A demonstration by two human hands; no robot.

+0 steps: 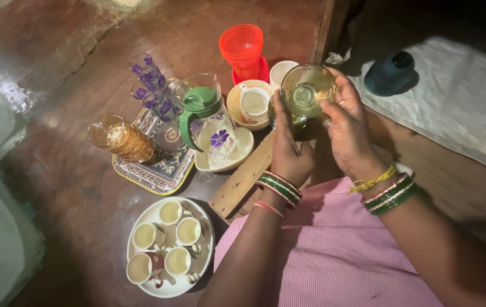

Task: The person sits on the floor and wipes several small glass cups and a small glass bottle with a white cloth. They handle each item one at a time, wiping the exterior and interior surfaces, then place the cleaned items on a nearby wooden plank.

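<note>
Clear glass tumbler [306, 91] at one o'clock, grasped in the grip of both left hand [289, 149] and right hand [348, 133], green-lidded jug [206, 116] at eleven (floral bowl beneath), cup plate [170, 247] at seven on the floor.

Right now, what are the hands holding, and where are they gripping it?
Both hands hold one clear glass: the left hand grips its left side, the right hand its right side and rim.
</note>
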